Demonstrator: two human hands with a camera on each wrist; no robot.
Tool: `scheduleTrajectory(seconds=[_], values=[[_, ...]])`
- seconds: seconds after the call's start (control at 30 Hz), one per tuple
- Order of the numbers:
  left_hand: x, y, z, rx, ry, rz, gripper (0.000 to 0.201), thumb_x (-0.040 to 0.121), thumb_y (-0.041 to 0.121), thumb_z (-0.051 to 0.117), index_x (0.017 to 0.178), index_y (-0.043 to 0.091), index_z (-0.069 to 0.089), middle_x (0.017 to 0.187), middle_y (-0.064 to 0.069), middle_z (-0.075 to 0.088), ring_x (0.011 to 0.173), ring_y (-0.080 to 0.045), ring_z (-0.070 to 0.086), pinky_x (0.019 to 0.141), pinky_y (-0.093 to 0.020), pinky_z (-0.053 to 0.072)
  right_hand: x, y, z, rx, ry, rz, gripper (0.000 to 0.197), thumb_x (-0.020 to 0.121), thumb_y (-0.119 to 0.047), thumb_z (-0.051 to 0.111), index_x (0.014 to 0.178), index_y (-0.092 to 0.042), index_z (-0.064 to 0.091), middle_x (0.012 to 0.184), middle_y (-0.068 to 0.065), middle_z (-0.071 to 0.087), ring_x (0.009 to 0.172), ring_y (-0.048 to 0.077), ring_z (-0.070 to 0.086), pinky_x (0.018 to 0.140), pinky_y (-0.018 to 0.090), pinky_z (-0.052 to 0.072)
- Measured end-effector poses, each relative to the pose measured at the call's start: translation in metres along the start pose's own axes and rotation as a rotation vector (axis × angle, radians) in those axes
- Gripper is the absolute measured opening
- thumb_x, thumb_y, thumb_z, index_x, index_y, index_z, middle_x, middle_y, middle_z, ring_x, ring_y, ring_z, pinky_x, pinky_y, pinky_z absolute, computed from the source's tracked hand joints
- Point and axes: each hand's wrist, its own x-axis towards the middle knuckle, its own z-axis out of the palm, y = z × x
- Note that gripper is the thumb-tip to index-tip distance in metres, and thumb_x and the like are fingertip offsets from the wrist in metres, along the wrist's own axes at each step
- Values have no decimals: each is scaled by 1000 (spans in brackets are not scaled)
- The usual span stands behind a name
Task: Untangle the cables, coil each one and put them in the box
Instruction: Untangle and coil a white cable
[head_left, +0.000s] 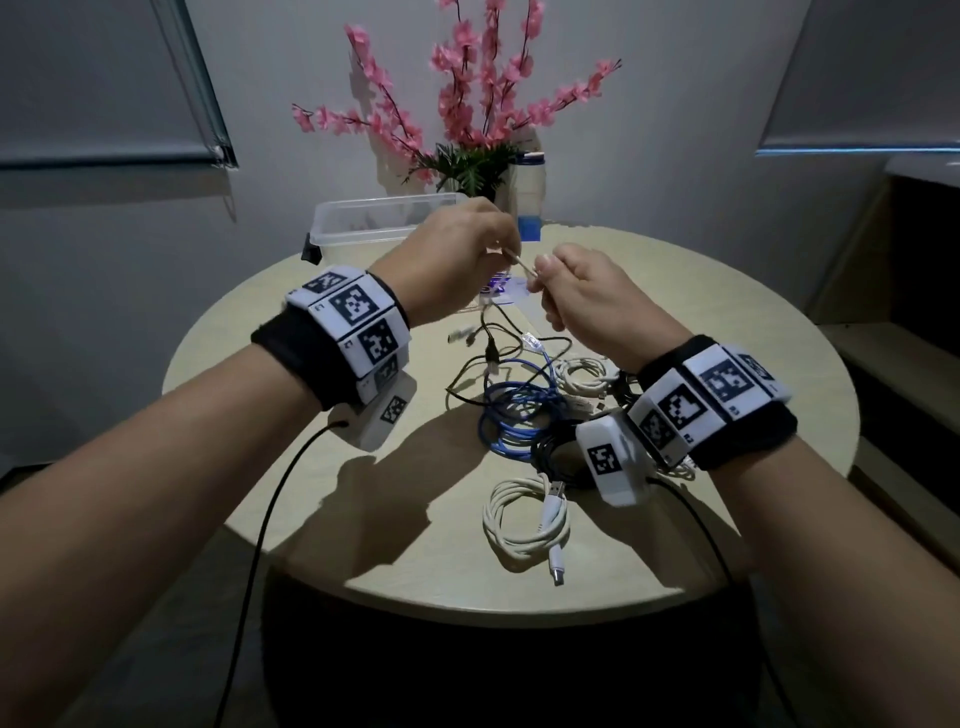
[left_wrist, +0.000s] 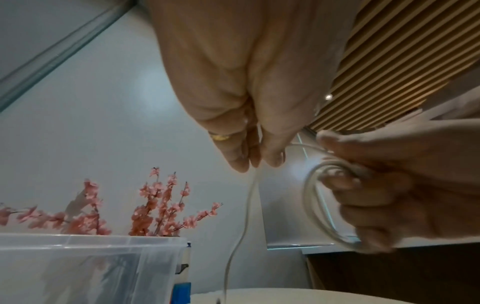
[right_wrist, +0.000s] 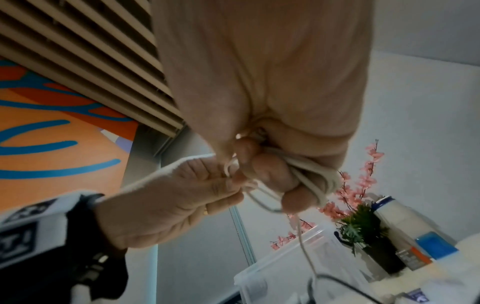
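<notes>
Both hands are raised over the round table (head_left: 311, 519). My left hand (head_left: 500, 250) pinches a thin white cable (head_left: 517, 264) between thumb and fingers; from there a strand (left_wrist: 245, 211) hangs down toward the table. My right hand (head_left: 543, 271) grips the same cable, with a small coil (left_wrist: 311, 205) of it looped around its curled fingers (right_wrist: 270, 170). The clear plastic box (head_left: 363, 218) stands at the far left of the table, behind my left hand. A tangle of blue cable (head_left: 514, 415) and black cables (head_left: 498, 332) lies below the hands.
A coiled white USB cable (head_left: 524, 519) lies near the front edge and another white coil (head_left: 582, 374) by my right wrist. A vase of pink flowers (head_left: 467, 104) and a white bottle (head_left: 527, 202) stand at the back. Black wrist-camera leads trail off the table's front.
</notes>
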Motion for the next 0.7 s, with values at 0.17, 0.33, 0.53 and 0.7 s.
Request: scheduleTrajectory(seconds=[0.17,0.33,0.53,0.7], values=[[6,-7,-3,48,-51,-89,16,93,17,56,101,9,67,97,-4,61,87,-18,54,74,-27,40,-3,-4,-1,133,-63,10,34,98,-29,51,67,-13,52,61,2,47,54,13,45,57,30,46],[1,-5,17,29,-146,-180,15,92,10,54,94,4,68,90,-8,65,77,-18,55,67,-23,38,-2,-12,-7,441,-31,-66,41,103,-21,38,63,-14,43,45,-8,40,43,10,36,53,27,40],[-7,-5,28,-10,-320,-252,15,90,12,58,94,4,70,86,-12,69,62,-18,54,58,-16,42,-1,-16,-14,961,48,-57,32,105,-21,29,79,-11,45,64,5,65,61,21,61,64,31,47],[-15,3,30,-13,-493,-219,13,90,13,57,96,8,68,76,-1,63,55,-7,53,52,-15,43,6,-13,-8,999,174,-71,25,103,-18,37,86,-9,53,107,14,63,98,18,63,89,28,52]])
